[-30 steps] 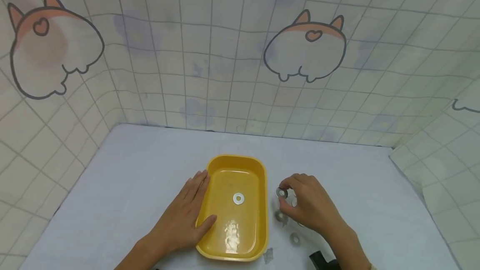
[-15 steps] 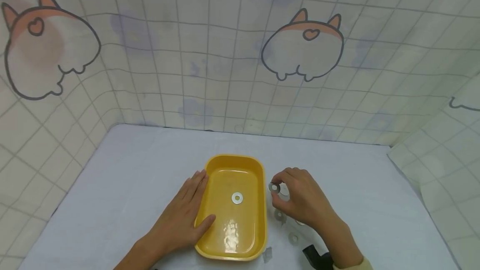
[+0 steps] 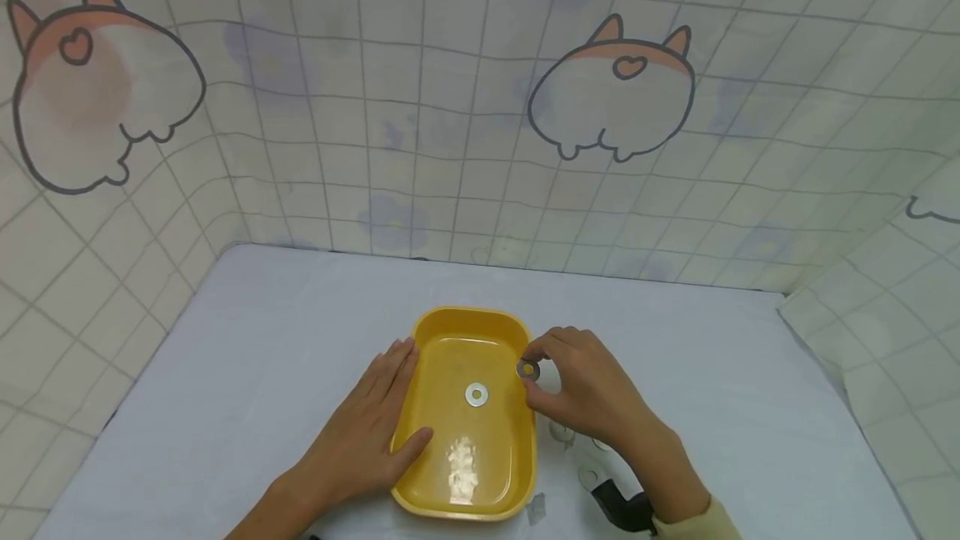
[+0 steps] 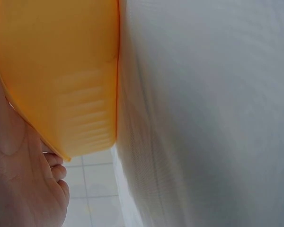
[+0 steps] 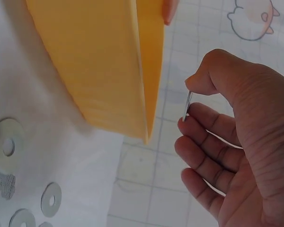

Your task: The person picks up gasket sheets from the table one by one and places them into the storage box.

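A yellow rectangular tray stands on the white table, with one flat metal washer lying inside it. My left hand rests along the tray's left rim, fingers straight and thumb over the edge; in the left wrist view the palm lies against the tray's outer side. Between thumb and fingertips my right hand pinches another washer by its edges, over the tray's right rim. The right wrist view shows this washer edge-on, raised off the table.
More washers lie on the table right of the tray, such as one washer in the right wrist view. A grey patch marks the cloth near the tray's lower right corner. A black strap is on the right wrist. A patterned curtain hangs behind.
My right hand has moved left with the pinched washer, from beside the tray to over its right rim. The left hand and the tray have stayed in place.
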Demonstrator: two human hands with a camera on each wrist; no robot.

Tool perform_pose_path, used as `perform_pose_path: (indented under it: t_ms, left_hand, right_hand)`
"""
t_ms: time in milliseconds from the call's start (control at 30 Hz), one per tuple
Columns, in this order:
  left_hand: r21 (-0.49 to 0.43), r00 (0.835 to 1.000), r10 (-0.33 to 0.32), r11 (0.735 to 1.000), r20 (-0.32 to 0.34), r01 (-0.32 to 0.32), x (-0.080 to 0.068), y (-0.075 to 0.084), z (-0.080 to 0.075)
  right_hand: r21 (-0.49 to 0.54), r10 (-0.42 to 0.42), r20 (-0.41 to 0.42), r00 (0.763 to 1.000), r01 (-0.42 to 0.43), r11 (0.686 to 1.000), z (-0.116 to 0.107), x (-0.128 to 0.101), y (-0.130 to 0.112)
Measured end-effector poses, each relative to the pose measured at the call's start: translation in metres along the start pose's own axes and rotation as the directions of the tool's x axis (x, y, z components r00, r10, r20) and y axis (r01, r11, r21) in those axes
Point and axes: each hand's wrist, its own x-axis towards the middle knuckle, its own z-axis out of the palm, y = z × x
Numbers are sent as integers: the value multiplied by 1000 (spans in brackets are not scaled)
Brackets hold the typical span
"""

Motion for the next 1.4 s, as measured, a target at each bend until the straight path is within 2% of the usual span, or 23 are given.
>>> perform_pose_path:
  t_ms: [133,400,900,1167,1400]
  left_hand:
    - [9,1000,6,1000,4,-6,0,0,0]
    - [15,1000,21,1000,-18,-20,0,-1,1]
    - [9,1000,20,1000,-15,-20,1,0,-1]
    - [14,999,23,1000,-22,-23,0,-1,-1]
    - [3,1000,14,1000,-19,-14,0,-1,-2]
  right_hand:
    - [3,1,42,999,-1,1000,3,3,-4]
    - [14,-35,68,997,35,999,10,10,-9]
    - [-9,-128,54,990,129,992,13,17,-14]
    - [22,-166,65,984,165,986,9,25,-27]
    - [3,-207,73,976,208,978,10,32,-33]
